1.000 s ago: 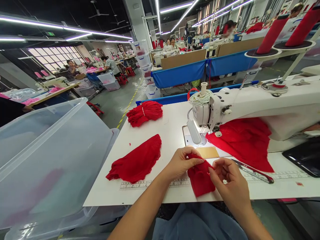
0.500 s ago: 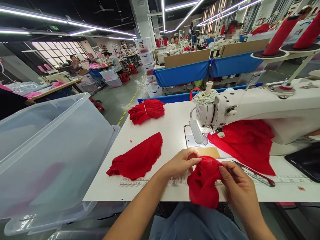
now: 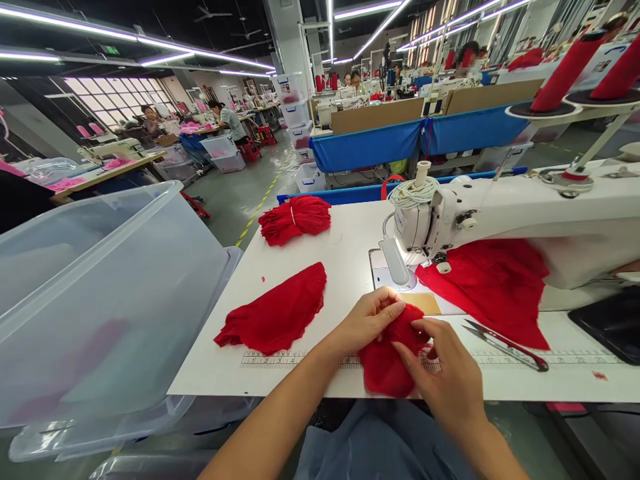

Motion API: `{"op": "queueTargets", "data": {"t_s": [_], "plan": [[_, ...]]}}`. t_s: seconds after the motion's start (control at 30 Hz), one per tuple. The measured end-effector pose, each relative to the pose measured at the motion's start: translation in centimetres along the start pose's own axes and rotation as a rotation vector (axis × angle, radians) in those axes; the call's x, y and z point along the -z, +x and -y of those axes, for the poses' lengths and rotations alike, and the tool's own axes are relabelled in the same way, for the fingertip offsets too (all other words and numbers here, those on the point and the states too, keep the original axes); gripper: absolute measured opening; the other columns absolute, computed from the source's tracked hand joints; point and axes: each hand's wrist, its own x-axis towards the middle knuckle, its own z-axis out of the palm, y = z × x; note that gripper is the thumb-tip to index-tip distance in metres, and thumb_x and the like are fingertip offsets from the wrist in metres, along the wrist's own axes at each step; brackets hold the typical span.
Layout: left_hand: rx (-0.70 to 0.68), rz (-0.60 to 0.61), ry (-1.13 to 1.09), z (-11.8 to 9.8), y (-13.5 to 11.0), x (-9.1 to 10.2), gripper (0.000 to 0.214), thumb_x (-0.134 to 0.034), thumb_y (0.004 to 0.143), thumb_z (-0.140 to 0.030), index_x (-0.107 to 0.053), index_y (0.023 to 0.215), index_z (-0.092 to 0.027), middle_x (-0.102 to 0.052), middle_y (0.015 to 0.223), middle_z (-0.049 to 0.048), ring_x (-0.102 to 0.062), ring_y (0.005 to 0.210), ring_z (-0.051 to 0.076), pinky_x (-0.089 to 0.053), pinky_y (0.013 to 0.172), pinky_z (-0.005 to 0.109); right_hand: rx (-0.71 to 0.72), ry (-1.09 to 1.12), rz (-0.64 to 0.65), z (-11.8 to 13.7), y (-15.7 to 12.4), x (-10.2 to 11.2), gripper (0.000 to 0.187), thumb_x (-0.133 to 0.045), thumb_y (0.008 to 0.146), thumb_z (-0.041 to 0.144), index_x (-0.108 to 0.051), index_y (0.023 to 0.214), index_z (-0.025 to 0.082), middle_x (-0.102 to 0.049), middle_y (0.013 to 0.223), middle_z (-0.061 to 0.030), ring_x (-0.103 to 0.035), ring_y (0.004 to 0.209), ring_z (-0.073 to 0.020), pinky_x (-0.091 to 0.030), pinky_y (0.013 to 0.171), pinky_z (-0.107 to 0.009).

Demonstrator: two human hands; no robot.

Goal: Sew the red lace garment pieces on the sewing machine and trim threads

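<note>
A small red lace piece point(image 3: 385, 363) lies bunched at the front edge of the white sewing table point(image 3: 320, 267). My left hand point(image 3: 367, 320) pinches its upper edge with thumb and fingers. My right hand point(image 3: 443, 377) lies over its right side, fingers curled onto the cloth. Just behind them is a tan patch point(image 3: 424, 303) by the needle plate of the white sewing machine point(image 3: 500, 213).
A flat pile of red lace point(image 3: 277, 313) lies to the left, a tied red bundle point(image 3: 295, 219) farther back, more red fabric point(image 3: 493, 287) under the machine arm. Thread snips point(image 3: 505, 343) lie at the right. A clear plastic bin point(image 3: 95, 300) stands left. Other people work at distant tables.
The red piece was drawn left and bunched up. My right hand moved left over it, while my left hand kept its pinch on the top edge.
</note>
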Motion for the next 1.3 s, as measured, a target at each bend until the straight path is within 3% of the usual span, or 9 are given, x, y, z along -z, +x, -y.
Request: {"op": "queueTargets", "data": {"t_s": [0.1, 0.2, 0.4, 0.57, 0.73, 0.87, 1.0, 1.17, 1.3], "plan": [[0.0, 0.027, -0.053, 0.1, 0.0, 0.3, 0.042, -0.053, 0.084, -0.058, -0.056, 0.088, -0.016, -0.049, 0.068, -0.0036, -0.044, 0.048, 0.006, -0.036, 0.042, 0.018, -0.086, -0.041, -0.042, -0.1, 0.3, -0.4, 0.022, -0.054, 0.091, 0.041, -0.058, 0.099, 0.022, -0.066, 0.087, -0.0038, -0.06, 0.064, -0.0145, -0.05, 0.055, -0.027], [0.005, 0.119, -0.113, -0.1, -0.1, 0.6, 0.034, -0.059, 0.08, -0.039, -0.062, 0.105, -0.016, -0.058, 0.087, 0.002, -0.05, 0.056, 0.007, -0.042, 0.048, 0.019, -0.101, -0.024, -0.046, -0.5, 0.5, 0.0, 0.02, -0.056, 0.09, 0.04, -0.06, 0.098, 0.022, -0.066, 0.087, -0.0041, -0.061, 0.067, -0.0158, -0.05, 0.058, -0.028], [-0.089, 0.269, 0.01, 0.4, 0.0, 0.4, 0.059, -0.059, 0.069, -0.01, -0.056, 0.126, -0.022, -0.059, 0.122, 0.0096, -0.056, 0.101, 0.02, -0.047, 0.068, 0.024, -0.11, 0.067, -0.048, -0.9, 0.6, 1.2, 0.013, -0.055, 0.09, 0.033, -0.061, 0.082, 0.023, -0.066, 0.079, -0.0031, -0.062, 0.07, -0.0163, -0.049, 0.062, -0.027], [-0.098, 0.128, 0.198, 1.2, 0.3, 0.3, 0.048, -0.061, 0.074, -0.016, -0.061, 0.122, -0.019, -0.06, 0.102, 0.0061, -0.053, 0.087, 0.014, -0.043, 0.073, 0.025, -0.352, 0.208, -0.071, -0.9, 0.7, 1.4, 0.024, -0.058, 0.085, 0.044, -0.063, 0.076, 0.022, -0.066, 0.073, -0.0022, -0.058, 0.063, -0.016, -0.047, 0.058, -0.027], [-0.07, 0.137, 0.098, 1.1, 0.4, 0.0, 0.04, -0.071, 0.074, -0.032, -0.064, 0.108, -0.014, -0.056, 0.085, 0.0006, -0.044, 0.065, 0.008, -0.037, 0.061, 0.022, -0.628, 0.469, -0.071, -1.2, 1.0, 1.4, 0.035, -0.064, 0.076, 0.055, -0.064, 0.076, 0.02, -0.066, 0.072, -0.0028, -0.059, 0.064, -0.0171, -0.05, 0.057, -0.027], [-0.037, 0.102, -0.063, 1.0, 0.4, -0.5, 0.047, -0.078, 0.066, -0.052, -0.062, 0.086, -0.013, -0.054, 0.071, -0.0018, -0.048, 0.064, 0.009, -0.036, 0.061, 0.022, -0.582, 0.489, 0.035, -1.0, 1.0, 1.2, 0.037, -0.06, 0.078, 0.057, -0.064, 0.084, 0.02, -0.068, 0.075, -0.004, -0.06, 0.063, -0.0171, -0.05, 0.056, -0.027], [-0.025, 0.029, -0.257, 1.1, 0.4, -0.8, 0.054, -0.082, 0.06, -0.054, -0.056, 0.088, -0.016, -0.058, 0.081, -0.0003, -0.055, 0.067, 0.01, -0.041, 0.063, 0.023, -0.484, 0.352, 0.185, -0.4, 1.0, 1.0, 0.053, -0.07, 0.068, 0.055, -0.06, 0.108, 0.021, -0.072, 0.097, -0.0075, -0.067, 0.078, -0.0229, -0.055, 0.068, -0.035], [0.01, 0.054, -0.325, 0.6, 0.0, -0.5, 0.049, -0.08, 0.065, -0.051, -0.058, 0.091, -0.016, -0.06, 0.089, 0.0022, -0.057, 0.075, 0.011, -0.043, 0.068, 0.024, -0.46, 0.382, 0.136, -0.8, 1.7, 0.7, 0.035, -0.061, 0.077, 0.051, -0.067, 0.097, 0.022, -0.074, 0.091, -0.0062, -0.068, 0.078, -0.0224, -0.054, 0.068, -0.032], [-0.006, 0.016, -0.22, 0.2, 0.0, -0.4, 0.046, -0.075, 0.07, -0.053, -0.062, 0.092, -0.015, -0.058, 0.083, 0.0007, -0.054, 0.074, 0.011, -0.042, 0.069, 0.024, -0.599, 0.614, 0.117, -1.7, 2.1, 0.5, 0.037, -0.063, 0.077, 0.055, -0.073, 0.09, 0.021, -0.074, 0.083, -0.0048, -0.066, 0.072, -0.0213, -0.054, 0.064, -0.031]]}}
